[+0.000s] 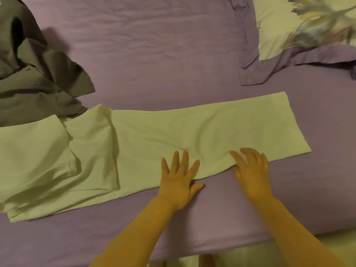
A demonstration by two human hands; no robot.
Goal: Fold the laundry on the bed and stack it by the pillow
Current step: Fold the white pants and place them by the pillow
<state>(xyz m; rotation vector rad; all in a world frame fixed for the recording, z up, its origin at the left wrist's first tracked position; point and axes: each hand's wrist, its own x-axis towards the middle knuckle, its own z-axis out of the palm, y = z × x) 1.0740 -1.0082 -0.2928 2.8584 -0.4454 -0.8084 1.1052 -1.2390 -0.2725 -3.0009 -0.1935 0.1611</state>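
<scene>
A pale yellow-green garment (154, 139) lies spread in a long strip across the purple bed (154, 54), its right end flat and square-cut, its left end rumpled in folds. A crumpled olive-grey button shirt (36, 74) lies at far left, touching it. The floral pillow (308, 26) sits at top right

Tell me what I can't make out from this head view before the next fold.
- Pale garment: its left end runs off the frame edge, so type and full length are unclear.
- Grey shirt: cut off at the left edge, crumpled.
- Pillow: cropped by the top and right edges.
- Right hand: motion-blurred; grip uncertain.
- Left hand lies flat.
</scene>
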